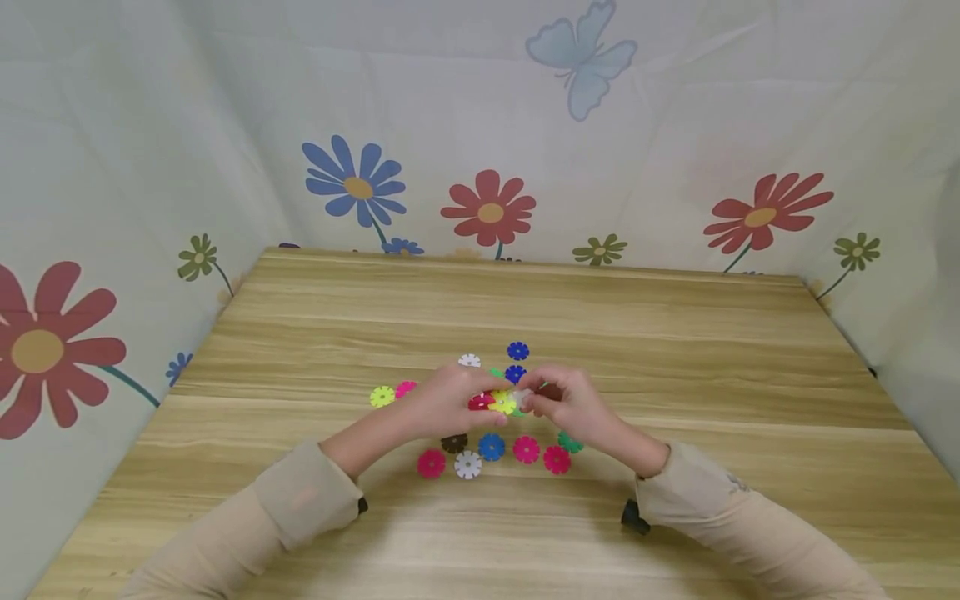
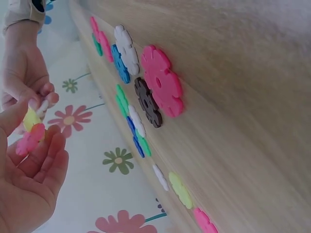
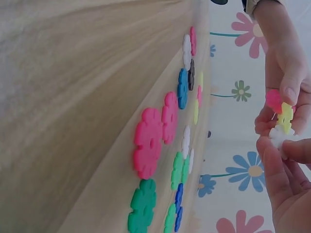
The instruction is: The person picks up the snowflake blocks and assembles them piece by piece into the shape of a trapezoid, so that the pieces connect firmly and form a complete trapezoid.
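Above the middle of the table, my left hand (image 1: 450, 404) grips a pink notched flower disc (image 3: 273, 100) joined to a yellow notched disc (image 3: 285, 116). The left thumb lies over these two in the right wrist view. From the other side, my right hand (image 1: 573, 406) pinches a white notched disc (image 3: 278, 138) between thumb and fingers. The white disc's edge meets the yellow one, so the three stand in a row between the hands. Fingers partly hide the discs in the left wrist view.
Loose notched discs lie flat on the wooden table (image 1: 660, 333) around the hands. A pink disc (image 1: 431, 463), a white disc (image 1: 468, 465) and a blue disc (image 1: 491, 447) are nearer me; a dark blue disc (image 1: 517, 351) lies beyond. A flower-printed cloth (image 1: 420, 100) surrounds the table.
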Demonstrator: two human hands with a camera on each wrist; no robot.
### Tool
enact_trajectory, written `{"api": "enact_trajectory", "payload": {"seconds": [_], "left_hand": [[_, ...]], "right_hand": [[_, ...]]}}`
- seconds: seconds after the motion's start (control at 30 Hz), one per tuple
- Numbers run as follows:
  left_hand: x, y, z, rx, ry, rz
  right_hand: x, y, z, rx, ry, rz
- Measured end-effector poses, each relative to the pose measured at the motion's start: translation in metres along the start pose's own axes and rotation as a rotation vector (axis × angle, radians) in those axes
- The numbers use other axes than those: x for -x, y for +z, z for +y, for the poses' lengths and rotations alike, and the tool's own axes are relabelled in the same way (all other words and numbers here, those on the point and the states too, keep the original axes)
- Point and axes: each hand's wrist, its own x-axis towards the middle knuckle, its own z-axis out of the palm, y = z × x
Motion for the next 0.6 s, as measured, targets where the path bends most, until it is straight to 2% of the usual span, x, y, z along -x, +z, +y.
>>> {"api": "enact_trajectory", "payload": {"seconds": [0.17,0.37,0.6], "left_hand": [[-0.002,0.002,0.002,0.016,-0.010,0.019],[-0.002,0.003,0.002,0.046,0.012,0.042],[0.001,0.003,-0.004,0.045,-0.008,0.073]], "right_hand": [[0.000,-0.001,0.001,-0.017,0.033,-0.004],[-0.001,-0.002,0.002,0.001,0.029,-0.025],[0.002,-0.014,0.011,0.076,0.023,-0.072]]}}
